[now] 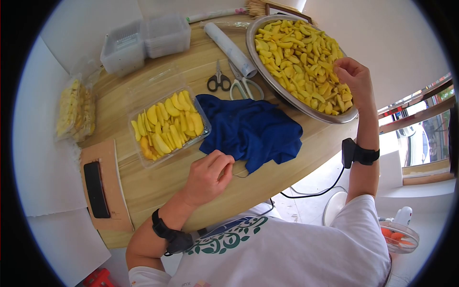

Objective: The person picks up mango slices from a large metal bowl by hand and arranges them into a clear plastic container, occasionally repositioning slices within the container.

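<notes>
Several clear packs (pixel 90 119) hold yellow fruit slices (pixel 68 112) far left; next come stacked plastic containers (pixel 165 38) and an open clamshell (pixel 206 123) of arranged slices (pixel 168 124). The left hand (pixel 208 176) curls, hold unclear. A metal basin (pixel 293 98) holds heaped slices (pixel 306 62), the right hand (pixel 357 80) above, fingertips together, grip unclear.

Bright, fairly even light fills the frame, strongest at the right, where the opening (pixel 420 141) partly washes out to white. Fisheye distortion bows the tabletop (pixel 153 191), and black swallows all four corners
</notes>
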Action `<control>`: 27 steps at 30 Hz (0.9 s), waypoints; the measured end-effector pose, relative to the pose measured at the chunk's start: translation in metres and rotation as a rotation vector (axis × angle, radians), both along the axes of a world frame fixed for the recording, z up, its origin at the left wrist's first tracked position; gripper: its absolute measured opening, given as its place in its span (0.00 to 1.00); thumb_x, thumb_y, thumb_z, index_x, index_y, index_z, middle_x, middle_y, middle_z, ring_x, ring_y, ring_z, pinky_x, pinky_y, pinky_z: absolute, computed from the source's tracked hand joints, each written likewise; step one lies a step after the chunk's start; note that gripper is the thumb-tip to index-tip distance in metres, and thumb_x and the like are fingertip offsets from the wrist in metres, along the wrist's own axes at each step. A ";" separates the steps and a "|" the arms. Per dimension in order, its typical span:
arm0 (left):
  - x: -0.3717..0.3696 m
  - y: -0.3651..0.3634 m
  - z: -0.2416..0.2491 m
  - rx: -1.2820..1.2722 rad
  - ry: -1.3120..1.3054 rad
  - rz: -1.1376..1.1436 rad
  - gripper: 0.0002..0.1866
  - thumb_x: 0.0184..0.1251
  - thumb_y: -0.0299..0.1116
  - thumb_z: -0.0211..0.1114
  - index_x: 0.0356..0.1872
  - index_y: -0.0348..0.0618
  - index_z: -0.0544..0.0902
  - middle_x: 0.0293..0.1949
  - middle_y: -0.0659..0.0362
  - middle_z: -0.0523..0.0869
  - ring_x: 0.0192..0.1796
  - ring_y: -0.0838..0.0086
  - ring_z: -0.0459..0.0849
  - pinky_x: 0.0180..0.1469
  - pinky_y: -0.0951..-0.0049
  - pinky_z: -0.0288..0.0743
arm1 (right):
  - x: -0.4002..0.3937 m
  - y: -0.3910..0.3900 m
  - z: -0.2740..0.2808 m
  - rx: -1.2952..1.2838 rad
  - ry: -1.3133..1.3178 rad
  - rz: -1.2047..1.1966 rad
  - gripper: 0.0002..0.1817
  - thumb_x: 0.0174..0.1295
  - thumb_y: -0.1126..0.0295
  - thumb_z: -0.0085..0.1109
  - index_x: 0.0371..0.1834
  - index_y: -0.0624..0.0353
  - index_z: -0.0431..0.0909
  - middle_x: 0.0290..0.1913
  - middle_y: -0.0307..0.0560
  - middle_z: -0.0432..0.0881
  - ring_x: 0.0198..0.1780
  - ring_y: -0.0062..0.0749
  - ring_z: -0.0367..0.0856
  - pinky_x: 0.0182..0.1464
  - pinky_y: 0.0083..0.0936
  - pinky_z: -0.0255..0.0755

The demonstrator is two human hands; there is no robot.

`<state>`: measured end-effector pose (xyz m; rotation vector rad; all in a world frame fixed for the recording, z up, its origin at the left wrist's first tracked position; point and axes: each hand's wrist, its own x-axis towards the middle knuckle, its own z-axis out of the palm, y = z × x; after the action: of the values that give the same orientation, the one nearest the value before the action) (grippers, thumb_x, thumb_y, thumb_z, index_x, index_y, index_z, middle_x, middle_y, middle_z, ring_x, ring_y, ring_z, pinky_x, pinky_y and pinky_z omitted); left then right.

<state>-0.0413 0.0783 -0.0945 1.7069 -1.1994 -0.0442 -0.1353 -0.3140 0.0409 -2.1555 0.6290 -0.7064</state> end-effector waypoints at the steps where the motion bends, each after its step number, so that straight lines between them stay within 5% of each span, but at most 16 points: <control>1: 0.000 0.000 0.000 0.003 0.002 0.000 0.08 0.57 0.15 0.68 0.35 0.38 0.82 0.31 0.59 0.82 0.22 0.75 0.78 0.25 0.74 0.72 | 0.000 0.002 0.001 0.109 -0.036 0.075 0.07 0.63 0.74 0.67 0.42 0.64 0.85 0.27 0.32 0.80 0.31 0.15 0.76 0.36 0.14 0.69; 7: 0.002 0.001 -0.002 -0.022 -0.078 -0.014 0.09 0.58 0.17 0.69 0.38 0.39 0.82 0.32 0.57 0.81 0.27 0.65 0.82 0.29 0.68 0.76 | 0.019 0.058 0.006 0.336 -0.096 0.341 0.07 0.62 0.78 0.65 0.43 0.63 0.84 0.33 0.34 0.82 0.32 0.14 0.73 0.36 0.14 0.67; 15: 0.003 0.005 -0.007 -0.038 -0.070 -0.026 0.09 0.57 0.19 0.68 0.38 0.41 0.82 0.33 0.57 0.81 0.30 0.61 0.83 0.30 0.65 0.77 | 0.071 0.169 -0.005 0.321 -0.019 0.722 0.06 0.62 0.80 0.65 0.42 0.64 0.83 0.36 0.34 0.83 0.40 0.12 0.79 0.44 0.13 0.73; 23: 0.002 0.007 -0.011 -0.006 -0.082 -0.029 0.09 0.57 0.22 0.69 0.39 0.42 0.81 0.34 0.57 0.81 0.32 0.60 0.83 0.32 0.62 0.77 | 0.112 0.246 -0.032 0.142 0.084 0.830 0.04 0.57 0.75 0.66 0.34 0.60 0.82 0.30 0.31 0.82 0.32 0.10 0.77 0.33 0.13 0.67; 27: 0.001 0.007 -0.017 -0.076 -0.210 -0.045 0.10 0.54 0.25 0.69 0.39 0.44 0.81 0.33 0.57 0.80 0.32 0.60 0.83 0.33 0.61 0.78 | 0.123 0.278 -0.040 -0.003 0.118 0.890 0.05 0.58 0.77 0.66 0.36 0.60 0.81 0.32 0.33 0.83 0.34 0.14 0.79 0.36 0.15 0.70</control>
<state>-0.0406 0.0848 -0.1118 1.6486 -1.3765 0.1551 -0.0126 -0.0363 0.0010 -2.1871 -0.2964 -0.0913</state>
